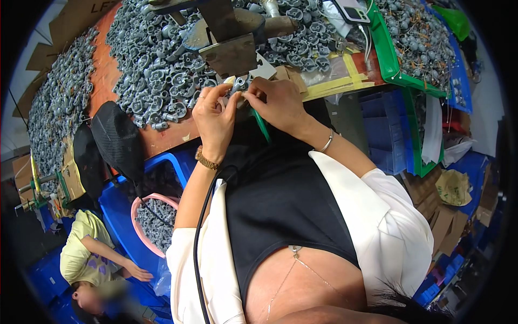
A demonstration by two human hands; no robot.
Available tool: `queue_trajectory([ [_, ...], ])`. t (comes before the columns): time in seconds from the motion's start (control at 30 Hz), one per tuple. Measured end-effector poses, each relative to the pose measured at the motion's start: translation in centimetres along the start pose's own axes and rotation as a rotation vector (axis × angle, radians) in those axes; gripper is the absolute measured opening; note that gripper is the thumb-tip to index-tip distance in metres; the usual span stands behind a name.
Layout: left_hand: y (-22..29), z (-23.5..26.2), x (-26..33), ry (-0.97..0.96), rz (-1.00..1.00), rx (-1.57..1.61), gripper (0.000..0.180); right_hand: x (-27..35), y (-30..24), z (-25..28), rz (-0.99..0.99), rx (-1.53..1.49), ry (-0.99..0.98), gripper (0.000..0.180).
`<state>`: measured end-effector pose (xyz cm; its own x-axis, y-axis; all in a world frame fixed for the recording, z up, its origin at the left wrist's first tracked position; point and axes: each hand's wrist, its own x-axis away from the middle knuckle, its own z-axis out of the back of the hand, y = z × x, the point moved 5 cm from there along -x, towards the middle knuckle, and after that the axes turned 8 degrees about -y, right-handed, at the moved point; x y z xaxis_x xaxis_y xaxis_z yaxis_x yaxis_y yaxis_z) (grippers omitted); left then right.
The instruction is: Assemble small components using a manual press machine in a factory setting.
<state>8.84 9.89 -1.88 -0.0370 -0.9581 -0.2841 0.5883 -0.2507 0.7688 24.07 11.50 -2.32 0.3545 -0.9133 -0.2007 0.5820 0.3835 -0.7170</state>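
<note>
A small grey plastic part (240,83) is pinched between my two hands at the front edge of the workbench, just under a metal press (229,54). My left hand (215,116) comes from the left with thumb and forefinger closed at the part's near side. On the other side my right hand (280,105) has its fingers curled in, thumb and forefinger meeting at the same part. My fingers hide much of the part. Below my right hand a thin green strip (261,127) slants down; whether it is attached to anything is unclear.
Heaps of similar grey parts (156,70) cover the orange-brown bench top (102,59). A green-rimmed tray (386,48) of small pieces and a phone (352,12) are at the right. A black mesh-covered object (116,132), a pink-rimmed basket (137,229) and another person (89,248) are at the left.
</note>
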Motion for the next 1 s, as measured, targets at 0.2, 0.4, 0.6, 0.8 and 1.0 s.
queue_trajectory([
  [0.2, -0.1, 0.4, -2.2, -0.166, -0.08, 0.084, 0.021, -0.6, 0.1, 2.4, 0.054, 0.054, 0.014, 0.017],
  [0.4, 2.1, 0.2, -1.3, -0.059, -0.064, -0.12, 0.021, -8.3, 3.3, 10.4, -0.033, -0.542, 0.131, 0.02],
  [0.6, 4.6, -0.6, -1.1, -0.051, -0.051, -0.06, 0.021, -12.1, -4.6, 17.0, 0.375, -0.701, 0.246, 0.034],
  [0.8, 5.0, -1.0, -1.2, -0.111, -0.047, -0.024, 0.018, 5.4, -8.7, 15.5, 0.832, -0.167, 0.495, 0.034],
  [1.0, 7.9, 0.1, -1.7, -0.101, -0.114, -0.402, 0.009, 2.1, -8.4, 21.0, 0.937, 0.089, 0.202, 0.03],
])
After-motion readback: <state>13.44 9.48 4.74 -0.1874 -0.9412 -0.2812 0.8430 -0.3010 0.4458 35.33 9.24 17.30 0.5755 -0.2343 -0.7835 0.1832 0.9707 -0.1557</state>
